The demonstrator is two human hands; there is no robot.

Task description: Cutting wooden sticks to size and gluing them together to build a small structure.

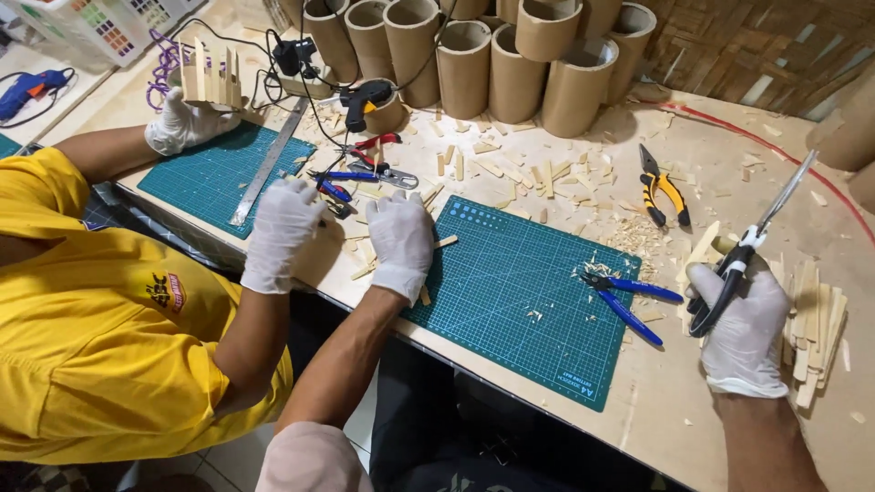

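Okay, scissors: black-handled scissors (743, 260) in my right hand (743, 333), blades up and to the right, over the table at the right.
Right hand: white glove, fingers clenched through the scissor handles; a pale wooden stick (702, 251) sits against the handles. Can't tell whether I'm gripping it.
Left hand: my left hand (401, 241), gloved, knuckles up, resting on loose sticks at the left edge of the green cutting mat (519, 273). Can't tell whether the fingers grasp anything.
Stick pile: stack of flat sticks (816, 333) just beside my right hand, on the outer side.
Mat: small pale print in its near corner; blue-handled cutters (629, 301) lie on its right edge.
Pliers: yellow-and-black pliers (665, 191) beyond the mat, among wood chips.
Tubes: cardboard tubes (510, 55) upright in a cluster at the far edge.
Glue gun: black-and-orange glue gun (365, 96) standing near the tubes.
Co-worker: yellow shirt with a small red-and-yellow badge (167, 292); one gloved hand (283, 232) close beside my left hand, other gloved hand (187, 118) at a ring of upright sticks.
Second mat: green mat (219, 169) with a metal ruler (269, 164) on its edge.
Basket: white basket (100, 23) with coloured squares, far left corner.
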